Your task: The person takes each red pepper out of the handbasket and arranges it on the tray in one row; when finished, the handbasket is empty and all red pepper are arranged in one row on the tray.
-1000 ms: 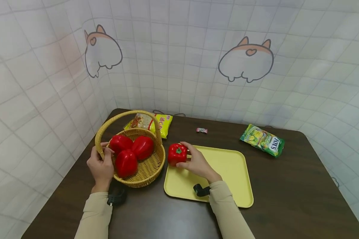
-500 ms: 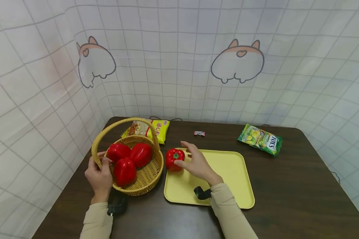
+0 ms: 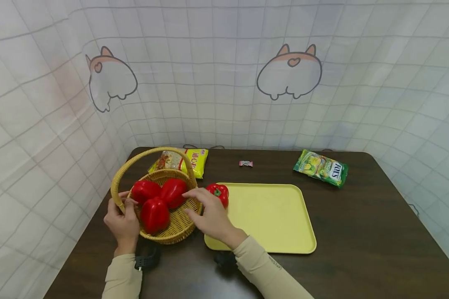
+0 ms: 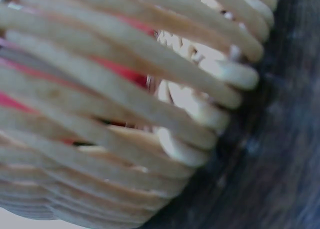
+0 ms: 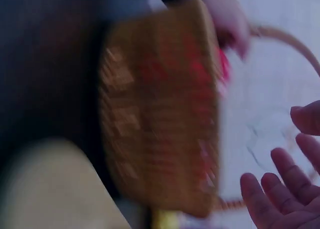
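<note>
A wicker basket (image 3: 172,238) with an arched handle (image 3: 125,168) stands at the left of the table, holding three red bell peppers (image 3: 155,215). My left hand (image 3: 123,222) grips its left side where the handle meets the rim. Over the basket's right rim hovers my right hand (image 3: 211,216), fingers spread and nothing in them; the right wrist view shows these fingers (image 5: 285,176) apart too. Another red bell pepper (image 3: 220,193) sits on the yellow tray (image 3: 269,220) at its upper left corner, partly covered by the right hand. Close wicker weave (image 4: 110,99) fills the left wrist view.
A yellow food packet (image 3: 198,162) lies behind the basket. One small wrapped candy (image 3: 246,163) is at the table's back middle, and a green snack bag (image 3: 321,168) at the back right. A grid-patterned cloth (image 3: 217,83) hangs behind the dark table (image 3: 359,232).
My right hand has let go of the bell pepper on the tray and moved left to the basket's rim. My left hand keeps its grip. The head view has shifted slightly.
</note>
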A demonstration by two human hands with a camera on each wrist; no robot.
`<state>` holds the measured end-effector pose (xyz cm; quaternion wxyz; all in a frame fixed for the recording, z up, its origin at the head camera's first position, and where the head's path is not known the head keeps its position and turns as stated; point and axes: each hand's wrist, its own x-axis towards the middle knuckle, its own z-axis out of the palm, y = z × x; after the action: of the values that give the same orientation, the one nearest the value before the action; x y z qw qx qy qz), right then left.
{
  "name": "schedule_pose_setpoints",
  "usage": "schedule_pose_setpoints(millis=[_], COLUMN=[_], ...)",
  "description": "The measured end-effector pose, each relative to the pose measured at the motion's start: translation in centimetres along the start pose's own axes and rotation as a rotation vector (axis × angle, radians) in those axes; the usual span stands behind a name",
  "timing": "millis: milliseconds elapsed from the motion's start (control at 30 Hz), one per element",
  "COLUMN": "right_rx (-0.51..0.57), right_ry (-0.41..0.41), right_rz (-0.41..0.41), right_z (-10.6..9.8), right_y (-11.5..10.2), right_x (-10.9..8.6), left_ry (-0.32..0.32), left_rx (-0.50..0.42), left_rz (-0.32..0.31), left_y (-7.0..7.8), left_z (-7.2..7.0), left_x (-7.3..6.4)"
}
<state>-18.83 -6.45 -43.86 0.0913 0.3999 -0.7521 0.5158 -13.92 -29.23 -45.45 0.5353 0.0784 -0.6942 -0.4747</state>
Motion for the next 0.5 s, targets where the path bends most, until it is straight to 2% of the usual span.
schedule_pose_setpoints(millis=[133,333,467,500], right_rx=[-0.032,-0.098,-0.121,-0.139], right_ry=[-0.11,-0.168,-0.193,-0.196], right_rz=[0.056,0.231,0.361,0.382], right_z=[3.0,5.6,6.6,6.9], right_y=[-0.4,-1.0,-1.4,-1.4], right_x=[0.2,1.4,2.5,2.7], left_ry=[0.018,-0.002,-0.001,0.001], left_rx=[0.009,0.034,0.028,0.024], left_rz=[-0.011,-0.019,-0.006,-0.006], left_y=[-1.0,-3.6,-3.8,-3.3], left_z=[-0.1,-0.1,-0.1,0.0], left_x=[-0.1,-0.2,-0.2,-0.1])
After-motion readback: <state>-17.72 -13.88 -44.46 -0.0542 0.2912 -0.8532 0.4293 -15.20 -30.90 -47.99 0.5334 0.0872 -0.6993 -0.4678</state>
